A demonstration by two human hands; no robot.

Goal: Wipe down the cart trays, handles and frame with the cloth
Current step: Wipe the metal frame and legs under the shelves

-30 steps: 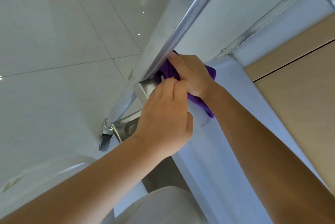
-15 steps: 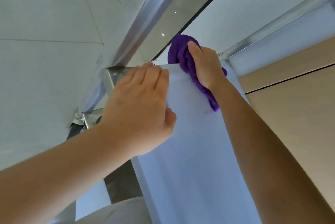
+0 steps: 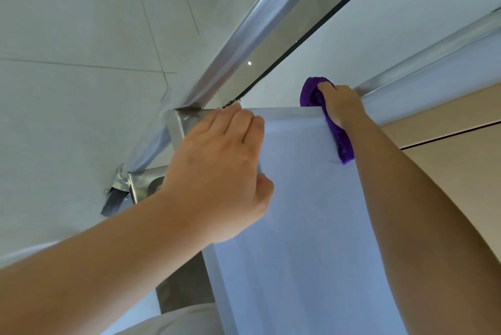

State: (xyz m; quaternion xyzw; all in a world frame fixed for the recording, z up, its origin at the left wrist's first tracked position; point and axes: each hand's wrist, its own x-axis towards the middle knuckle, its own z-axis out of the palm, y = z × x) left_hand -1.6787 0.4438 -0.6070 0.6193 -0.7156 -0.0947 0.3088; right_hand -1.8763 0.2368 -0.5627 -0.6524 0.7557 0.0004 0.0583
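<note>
I look steeply down the side of a steel cart. Its pale tray (image 3: 298, 199) fills the middle of the view. My right hand (image 3: 340, 105) grips a bunched purple cloth (image 3: 340, 142) and presses it over the tray's far edge, near the right frame rail (image 3: 433, 55). My left hand (image 3: 217, 169) rests flat on the tray's near left corner, fingers straight and reaching the far edge. A shiny frame post (image 3: 257, 25) runs diagonally up from that corner.
A caster wheel (image 3: 115, 200) sits on the pale tiled floor (image 3: 67, 90) below the left corner. A beige wooden panel (image 3: 461, 166) lies along the right side. My light trouser leg (image 3: 176, 319) shows at the bottom.
My right hand has slid the cloth rightwards along the tray's far edge, from the left corner to the right rail. My left hand has flattened onto the tray corner.
</note>
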